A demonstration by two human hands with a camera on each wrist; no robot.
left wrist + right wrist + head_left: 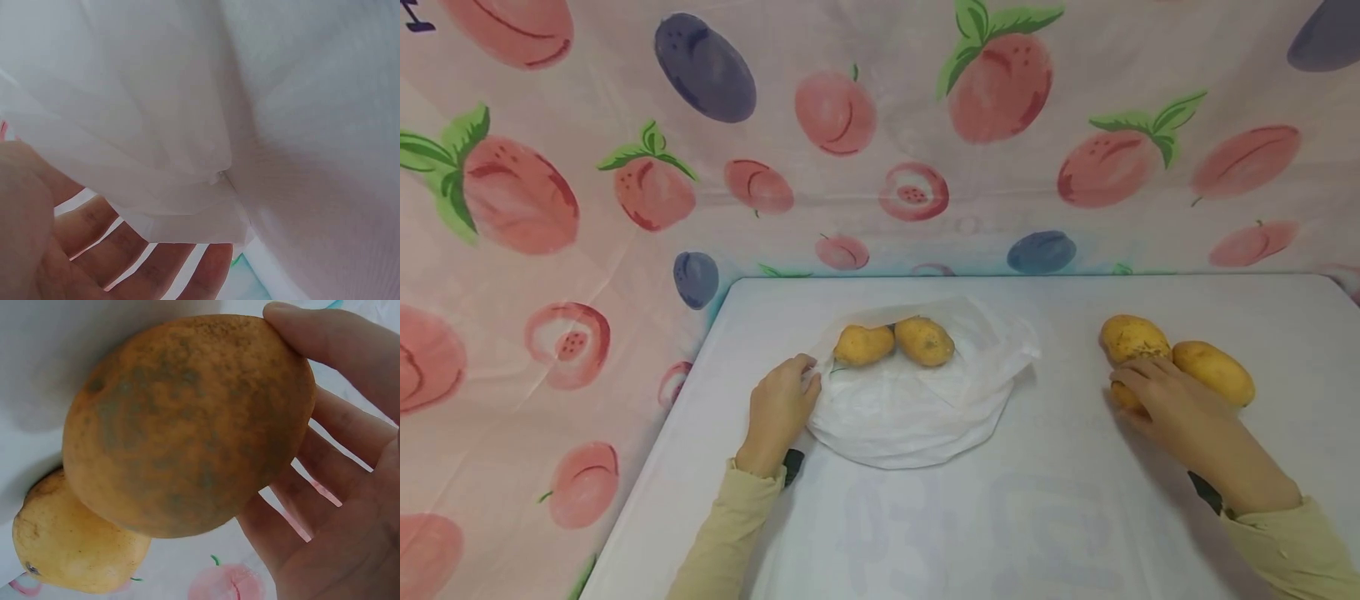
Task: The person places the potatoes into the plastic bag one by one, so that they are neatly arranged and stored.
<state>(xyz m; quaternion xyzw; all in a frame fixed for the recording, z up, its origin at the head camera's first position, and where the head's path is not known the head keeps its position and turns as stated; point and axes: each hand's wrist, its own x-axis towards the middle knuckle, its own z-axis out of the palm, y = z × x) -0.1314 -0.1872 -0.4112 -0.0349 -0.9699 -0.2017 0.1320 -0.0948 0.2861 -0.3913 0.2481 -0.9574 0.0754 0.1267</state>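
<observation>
My left hand (778,408) touches the left edge of a thin white plastic bag (910,425) lying on the table. In the left wrist view, its fingers (156,269) are spread and partly hidden behind the plastic. Two potatoes, one on the left (863,345) and one on the right (925,341), rest at the bag's mouth. Over at the right, my right hand (1176,408) holds a potato (187,425) between thumb and fingers. Beside that potato are two others, one behind it (1127,336) and one to its right (1213,371).
A white cloth covers the table (1060,517). Behind it and on the left hangs a pink curtain (865,50) printed with peaches and plums. Dark straps show at both wrists, below tan sleeves.
</observation>
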